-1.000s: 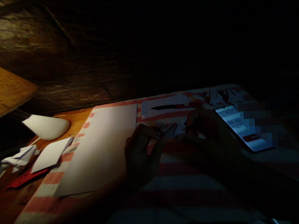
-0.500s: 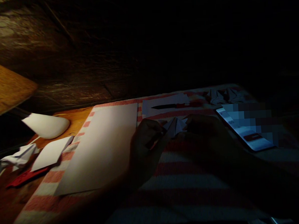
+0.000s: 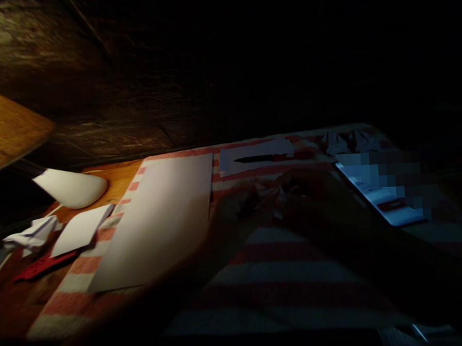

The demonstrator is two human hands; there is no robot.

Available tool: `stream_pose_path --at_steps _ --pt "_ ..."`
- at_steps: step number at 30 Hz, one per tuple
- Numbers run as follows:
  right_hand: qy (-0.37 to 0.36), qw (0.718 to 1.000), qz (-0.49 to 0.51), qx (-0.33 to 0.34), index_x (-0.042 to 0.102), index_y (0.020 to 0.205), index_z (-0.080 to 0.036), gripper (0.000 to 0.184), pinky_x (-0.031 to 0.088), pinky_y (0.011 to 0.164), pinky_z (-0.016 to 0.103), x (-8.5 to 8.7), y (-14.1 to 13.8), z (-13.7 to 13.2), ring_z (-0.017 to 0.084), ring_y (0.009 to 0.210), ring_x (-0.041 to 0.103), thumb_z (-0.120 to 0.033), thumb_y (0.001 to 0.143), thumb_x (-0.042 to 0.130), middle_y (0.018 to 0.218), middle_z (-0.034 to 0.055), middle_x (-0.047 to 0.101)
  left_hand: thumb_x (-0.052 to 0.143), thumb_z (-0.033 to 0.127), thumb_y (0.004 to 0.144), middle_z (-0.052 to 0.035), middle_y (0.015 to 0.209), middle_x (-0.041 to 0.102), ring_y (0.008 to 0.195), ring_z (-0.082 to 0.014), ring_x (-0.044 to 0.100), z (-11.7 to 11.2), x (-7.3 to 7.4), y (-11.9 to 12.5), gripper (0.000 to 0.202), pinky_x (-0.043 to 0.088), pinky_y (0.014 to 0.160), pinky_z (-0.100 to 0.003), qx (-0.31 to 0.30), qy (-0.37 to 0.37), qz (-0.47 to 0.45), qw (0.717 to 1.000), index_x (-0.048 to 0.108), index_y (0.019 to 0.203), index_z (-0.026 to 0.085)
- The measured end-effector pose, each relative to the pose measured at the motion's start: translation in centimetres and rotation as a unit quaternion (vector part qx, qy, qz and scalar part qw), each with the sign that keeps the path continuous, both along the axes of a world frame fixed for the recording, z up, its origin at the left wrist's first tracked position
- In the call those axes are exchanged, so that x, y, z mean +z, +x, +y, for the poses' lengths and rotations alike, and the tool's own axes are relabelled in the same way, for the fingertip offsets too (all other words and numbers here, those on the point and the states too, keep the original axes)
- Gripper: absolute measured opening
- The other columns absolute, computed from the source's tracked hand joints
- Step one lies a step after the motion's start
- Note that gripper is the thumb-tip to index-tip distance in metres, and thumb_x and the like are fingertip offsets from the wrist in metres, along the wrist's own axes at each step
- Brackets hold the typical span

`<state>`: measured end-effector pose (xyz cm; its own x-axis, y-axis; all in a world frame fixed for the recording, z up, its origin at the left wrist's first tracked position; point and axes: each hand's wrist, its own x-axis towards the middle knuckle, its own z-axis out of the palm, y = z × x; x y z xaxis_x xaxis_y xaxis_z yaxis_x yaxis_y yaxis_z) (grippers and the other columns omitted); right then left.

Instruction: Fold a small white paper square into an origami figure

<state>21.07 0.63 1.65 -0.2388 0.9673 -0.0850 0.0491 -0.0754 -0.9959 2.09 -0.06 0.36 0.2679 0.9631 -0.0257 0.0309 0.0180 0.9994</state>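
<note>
Between my two hands is a small folded piece of paper (image 3: 278, 200), pale and mostly covered by fingers. My left hand (image 3: 238, 206) pinches its left side, and my right hand (image 3: 309, 189) grips the right side. Both hands are in deep shadow, so single fingers are hard to make out. Just beyond them, a knife (image 3: 257, 158) with a dark blade and red handle lies across a small sheet of paper (image 3: 230, 167). To the left of my left hand lies a large white sheet (image 3: 156, 218).
A red-and-white striped cloth (image 3: 274, 253) covers the table. On the right lies a lit phone (image 3: 383, 196), with folded paper shapes (image 3: 338, 142) behind it. At left stand a lamp (image 3: 73, 189), a crumpled paper shape (image 3: 33, 235), a paper stack (image 3: 81, 230) and a red object (image 3: 44, 265).
The folded paper showed as an open, fan-like shape before; now my fingers cover more of it and it looks more bunched. My hands have come closer together.
</note>
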Motion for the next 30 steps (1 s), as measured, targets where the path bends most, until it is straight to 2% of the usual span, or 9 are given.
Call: stream_pose_path --at_steps 5,8,10,16,18,20,23,26,30 --pt "-0.015 0.998 -0.063 0.007 0.07 0.066 -0.016 0.029 0.036 0.047 0.023 0.1 -0.1 -0.1 0.01 0.052 0.052 -0.04 0.076 0.083 0.059 -0.0003 0.064 0.08 0.022 0.072 -0.003 0.07 0.073 0.065 -0.0152 0.065 -0.5 0.6 0.1 0.009 0.049 0.056 -0.023 0.011 -0.06 0.076 0.995 0.076 0.077 0.015" --pt "0.011 0.997 -0.077 -0.017 0.068 0.063 -0.016 0.033 0.035 0.047 0.023 0.1 -0.2 -0.1 0.01 0.052 0.052 -0.043 0.077 0.082 0.058 0.0004 0.063 0.08 0.02 0.071 0.0005 0.06 0.066 0.056 -0.0106 0.056 -0.6 1.1 0.2 0.01 0.038 0.05 -0.02 0.027 -0.057 0.084 0.994 0.073 0.066 0.015" --pt "0.025 0.996 -0.087 -0.021 0.067 0.062 -0.016 0.032 0.035 0.048 0.024 0.0 -0.2 -0.1 0.011 0.053 0.054 -0.041 0.077 0.081 0.059 0.0012 0.065 0.08 0.017 0.07 0.0013 0.058 0.065 0.055 -0.01 0.053 -0.6 1.2 0.3 0.011 0.037 0.05 -0.02 0.03 -0.056 0.061 0.996 0.073 0.063 0.016" --pt "0.055 0.994 -0.091 -0.017 0.064 0.058 -0.018 0.028 0.033 0.048 0.023 -0.2 -0.4 0.0 0.01 0.053 0.051 -0.031 0.077 0.08 0.057 -0.0004 0.063 0.08 0.014 0.071 0.0033 0.053 0.06 0.049 -0.0085 0.047 -0.6 0.5 0.3 0.018 0.03 0.045 -0.02 0.024 -0.036 0.046 0.998 0.07 0.057 0.017" --pt "0.065 0.993 -0.098 -0.022 0.064 0.057 -0.017 0.028 0.031 0.046 0.023 0.0 -0.4 0.0 0.009 0.051 0.048 -0.029 0.076 0.081 0.054 -0.0015 0.06 0.082 0.014 0.071 0.0029 0.055 0.062 0.051 -0.009 0.05 -0.6 0.4 0.3 0.015 0.034 0.046 -0.02 0.028 -0.036 0.038 0.998 0.072 0.06 0.017" --pt "0.066 0.993 -0.092 -0.028 0.065 0.056 -0.017 0.029 0.029 0.045 0.023 0.3 -0.4 0.1 0.009 0.05 0.045 -0.03 0.074 0.083 0.052 -0.0023 0.057 0.082 0.014 0.071 0.0 0.07 0.072 0.063 -0.0123 0.061 -0.6 0.2 0.4 0.008 0.046 0.056 -0.021 0.032 -0.046 -0.009 0.998 0.078 0.077 0.017" --pt "0.04 0.998 -0.011 -0.047 0.065 0.059 -0.017 0.03 0.035 0.047 0.024 0.4 -0.5 0.1 0.01 0.052 0.05 -0.034 0.073 0.085 0.058 -0.0011 0.061 0.083 0.015 0.072 -0.004 0.094 0.078 0.084 -0.0169 0.07 -0.5 -0.4 0.6 0.032 0.056 0.076 -0.027 0.064 -0.059 -0.091 0.992 0.078 0.103 0.018" --pt "0.006 0.996 0.063 -0.07 0.067 0.064 -0.018 0.027 0.044 0.053 0.025 0.4 -0.8 0.0 0.013 0.059 0.059 -0.035 0.073 0.086 0.065 0.0011 0.067 0.082 0.02 0.076 -0.0046 0.093 0.078 0.087 -0.0166 0.07 -0.4 -1.1 0.6 0.024 0.056 0.081 -0.027 0.091 -0.056 -0.125 0.987 0.077 0.099 0.017" --pt "-0.009 0.993 0.072 -0.089 0.068 0.064 -0.018 0.024 0.047 0.055 0.026 0.2 -1.1 -0.2 0.014 0.061 0.062 -0.033 0.072 0.087 0.066 0.0016 0.069 0.084 0.023 0.075 -0.0029 0.09 0.077 0.085 -0.0156 0.069 -0.5 -1.3 0.6 0.022 0.055 0.077 -0.025 0.089 -0.031 -0.099 0.991 0.079 0.096 0.018"
